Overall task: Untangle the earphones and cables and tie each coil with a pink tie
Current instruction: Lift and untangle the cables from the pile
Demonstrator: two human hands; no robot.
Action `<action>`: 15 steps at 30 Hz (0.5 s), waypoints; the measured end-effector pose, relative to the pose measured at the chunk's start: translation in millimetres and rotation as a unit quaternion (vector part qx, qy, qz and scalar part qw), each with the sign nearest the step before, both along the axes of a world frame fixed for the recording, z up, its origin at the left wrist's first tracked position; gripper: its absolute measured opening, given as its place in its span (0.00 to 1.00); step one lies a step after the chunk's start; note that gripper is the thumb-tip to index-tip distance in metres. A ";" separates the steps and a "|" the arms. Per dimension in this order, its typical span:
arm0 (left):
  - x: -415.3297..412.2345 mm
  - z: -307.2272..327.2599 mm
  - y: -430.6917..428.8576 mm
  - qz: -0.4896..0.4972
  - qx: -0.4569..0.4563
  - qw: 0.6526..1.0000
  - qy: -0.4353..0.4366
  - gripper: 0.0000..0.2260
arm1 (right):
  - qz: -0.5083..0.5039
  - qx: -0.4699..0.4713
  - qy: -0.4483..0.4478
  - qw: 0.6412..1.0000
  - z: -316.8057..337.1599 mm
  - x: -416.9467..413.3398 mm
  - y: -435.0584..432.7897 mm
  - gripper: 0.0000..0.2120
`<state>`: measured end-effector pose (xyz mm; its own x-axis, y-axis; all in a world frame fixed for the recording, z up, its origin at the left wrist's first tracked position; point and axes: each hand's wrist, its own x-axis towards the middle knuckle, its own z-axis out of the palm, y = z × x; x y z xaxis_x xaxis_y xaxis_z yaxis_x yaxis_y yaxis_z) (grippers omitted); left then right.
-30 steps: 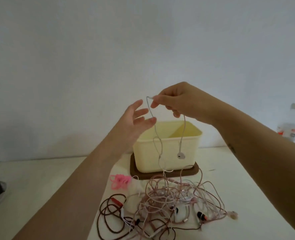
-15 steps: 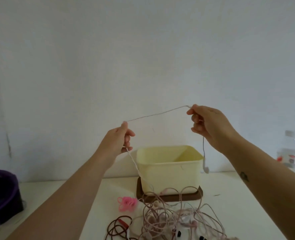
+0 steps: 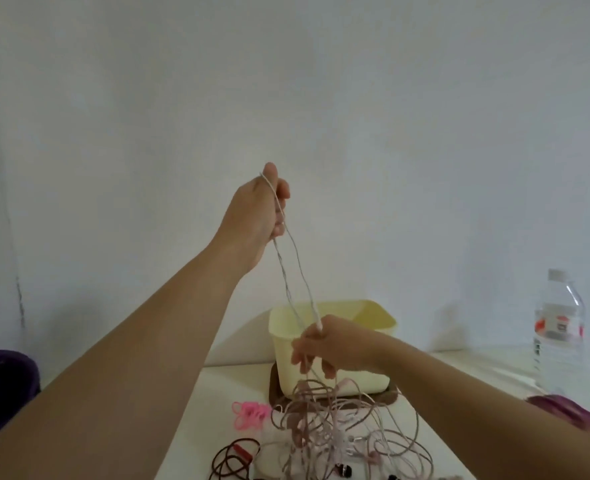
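Earphone cord (image 3: 304, 278), thin and pale, runs in two strands between our hands, one of them looking twisted like fine rope. Our left hand (image 3: 259, 209) is raised high with its fingers curled round the upper end of the cord. Our right hand (image 3: 324, 348) sits lower, in front of the cream tub (image 3: 373, 315), pinching the same cord at its white tip.

We judge the task to be at an early stage. Only this one length is partly drawn out, and below our right hand it runs down into the tangle (image 3: 338, 434). That heap of pinkish and white wires, with small earbuds among them, lies loose and springy on the white table (image 3: 459, 375). No coil is wound or tied as far as we can see. The pink ties (image 3: 250, 414), soft little loops in a bright cluster, lie unused just left of the heap. A dark brown cable (image 3: 234, 462) with a red end curls in front of them, apart from the main knot.

The tub looks like smooth matte plastic with rounded corners and stands on a brown lid (image 3: 390, 396). A clear water bottle (image 3: 560, 334) stands at the far right.
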<state>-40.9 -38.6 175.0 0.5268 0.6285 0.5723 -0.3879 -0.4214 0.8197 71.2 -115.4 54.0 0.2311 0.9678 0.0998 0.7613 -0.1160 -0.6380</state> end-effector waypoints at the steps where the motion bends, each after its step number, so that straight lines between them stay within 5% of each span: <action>1: -2.8 2.9 3.0 0.023 0.026 0.999 -0.004 0.20 | -0.028 0.008 0.009 1.000 1.0 5.3 0.4 0.15; 7: -20.1 -9.9 25.4 0.128 0.119 0.984 -0.020 0.20 | -0.177 0.131 -0.030 0.975 40.8 39.0 -6.6 0.15; 12: -20.6 -22.1 27.1 0.149 0.168 0.975 -0.007 0.20 | -0.227 0.345 -0.098 0.906 78.8 44.4 -16.1 0.15; 15: -18.2 -29.9 29.4 0.121 0.159 0.980 0.017 0.20 | -0.159 0.091 -0.134 0.974 69.4 44.3 -20.1 0.13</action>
<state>-59.1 -9.2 145.1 0.4067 0.5293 0.7446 -0.2207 -0.7340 0.6423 115.5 -135.5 123.4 0.4590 0.8122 0.3600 0.8468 -0.2774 -0.4538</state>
